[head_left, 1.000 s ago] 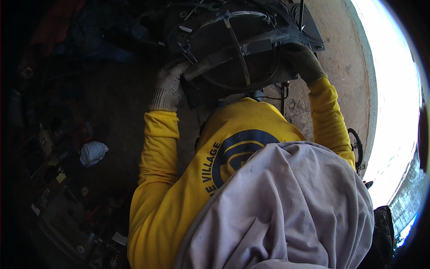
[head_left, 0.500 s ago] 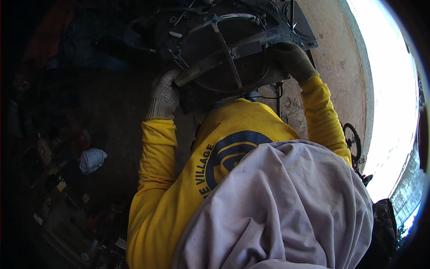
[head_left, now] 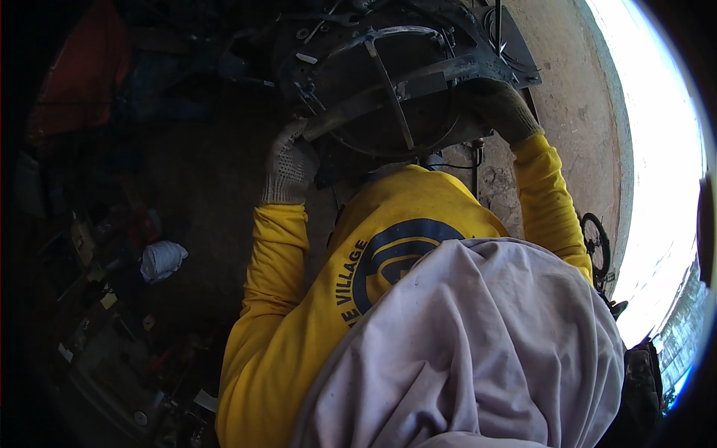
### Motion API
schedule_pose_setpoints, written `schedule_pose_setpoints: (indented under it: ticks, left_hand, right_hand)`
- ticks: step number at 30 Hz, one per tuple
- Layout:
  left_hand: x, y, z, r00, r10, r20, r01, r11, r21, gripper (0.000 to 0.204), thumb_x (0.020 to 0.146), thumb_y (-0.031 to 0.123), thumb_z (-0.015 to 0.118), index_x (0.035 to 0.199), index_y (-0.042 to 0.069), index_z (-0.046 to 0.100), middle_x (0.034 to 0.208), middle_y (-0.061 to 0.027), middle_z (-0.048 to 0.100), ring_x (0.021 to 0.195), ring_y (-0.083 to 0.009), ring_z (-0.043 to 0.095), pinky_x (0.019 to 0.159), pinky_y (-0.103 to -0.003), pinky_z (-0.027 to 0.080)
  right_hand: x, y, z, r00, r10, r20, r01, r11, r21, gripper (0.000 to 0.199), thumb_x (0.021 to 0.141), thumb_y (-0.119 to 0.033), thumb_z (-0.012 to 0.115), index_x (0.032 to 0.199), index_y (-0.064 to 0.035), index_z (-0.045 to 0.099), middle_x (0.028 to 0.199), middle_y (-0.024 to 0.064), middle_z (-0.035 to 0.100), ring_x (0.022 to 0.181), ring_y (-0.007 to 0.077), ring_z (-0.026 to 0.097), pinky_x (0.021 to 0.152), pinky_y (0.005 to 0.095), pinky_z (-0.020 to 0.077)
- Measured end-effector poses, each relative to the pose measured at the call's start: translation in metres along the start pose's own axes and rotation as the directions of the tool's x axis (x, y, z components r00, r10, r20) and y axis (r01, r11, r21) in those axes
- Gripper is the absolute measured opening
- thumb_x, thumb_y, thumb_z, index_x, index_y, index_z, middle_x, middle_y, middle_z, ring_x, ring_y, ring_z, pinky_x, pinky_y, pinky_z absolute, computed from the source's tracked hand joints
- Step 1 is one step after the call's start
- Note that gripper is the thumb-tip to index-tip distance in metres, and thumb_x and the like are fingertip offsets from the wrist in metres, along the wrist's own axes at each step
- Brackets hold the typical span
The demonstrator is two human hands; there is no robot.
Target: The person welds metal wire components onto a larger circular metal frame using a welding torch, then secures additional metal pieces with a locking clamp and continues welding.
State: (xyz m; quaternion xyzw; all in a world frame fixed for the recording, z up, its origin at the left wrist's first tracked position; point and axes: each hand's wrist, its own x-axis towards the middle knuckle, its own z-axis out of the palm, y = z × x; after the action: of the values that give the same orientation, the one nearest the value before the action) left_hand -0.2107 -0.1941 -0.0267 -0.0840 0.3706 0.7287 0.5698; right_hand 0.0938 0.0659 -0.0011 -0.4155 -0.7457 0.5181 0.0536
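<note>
The dark round metal frame with its ring and crossbars [head_left: 396, 82] sits ahead of my chest, raised above the dirt floor [head_left: 209, 187]. My left hand [head_left: 290, 164], in a white dotted knit glove, is curled onto the frame's lower left edge. My right hand [head_left: 502, 108], in a dark glove, is closed around its right rim. Both yellow sleeves [head_left: 272, 269] reach forward. A white crumpled cloth [head_left: 161, 259] lies well apart to the left.
</note>
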Motion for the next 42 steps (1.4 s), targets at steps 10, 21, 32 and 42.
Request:
schedule_pose_setpoints:
  ticks: [10, 21, 32, 42]
  left_hand:
    - [-0.002, 0.003, 0.033, 0.998, 0.067, -0.010, -0.065, 0.992, 0.111, 0.009, 0.090, 0.009, 0.063, 0.098, 0.005, 0.065, 0.100, -0.0081, 0.065, 0.102, -0.0217, 0.063, 0.100, -0.037, 0.050]
    - [-0.012, 0.006, 0.049, 0.981, 0.100, -0.168, -0.025, 0.917, 0.399, 0.021, 0.090, 0.016, 0.063, 0.104, 0.000, 0.065, 0.103, -0.0093, 0.066, 0.098, -0.0231, 0.064, 0.093, -0.035, 0.053]
    - [-0.014, 0.001, 0.071, 0.962, 0.160, -0.222, -0.027, 0.862, 0.506, 0.033, 0.091, 0.019, 0.066, 0.118, 0.000, 0.063, 0.117, -0.0116, 0.065, 0.107, -0.0240, 0.064, 0.094, -0.042, 0.052]
    - [-0.022, -0.012, 0.077, 0.960, 0.220, -0.176, 0.006, 0.609, 0.793, 0.050, 0.089, 0.012, 0.064, 0.136, 0.000, 0.056, 0.120, -0.0121, 0.064, 0.110, -0.0212, 0.062, 0.097, -0.031, 0.049]
  right_hand:
    - [-0.001, 0.002, 0.003, 1.000, 0.003, 0.005, -0.004, 0.990, 0.142, 0.033, 0.089, -0.026, 0.068, 0.113, -0.0027, 0.072, 0.103, 0.0126, 0.074, 0.088, 0.0197, 0.069, 0.084, 0.0330, 0.0540]
    - [-0.002, 0.003, 0.006, 0.999, 0.013, -0.038, -0.010, 0.997, 0.076, 0.031, 0.091, -0.020, 0.066, 0.115, -0.0004, 0.070, 0.104, 0.0112, 0.073, 0.089, 0.0174, 0.069, 0.084, 0.0315, 0.0549]
    - [-0.002, 0.008, 0.011, 0.998, 0.026, -0.056, -0.017, 0.989, 0.147, 0.032, 0.090, -0.022, 0.065, 0.113, 0.0001, 0.070, 0.102, 0.0135, 0.073, 0.089, 0.0192, 0.069, 0.084, 0.0321, 0.0546]
    - [-0.004, -0.002, 0.012, 0.992, 0.126, -0.028, -0.117, 0.968, 0.222, 0.030, 0.091, -0.023, 0.065, 0.113, -0.0033, 0.072, 0.101, 0.0117, 0.074, 0.088, 0.0167, 0.069, 0.084, 0.0314, 0.0545]
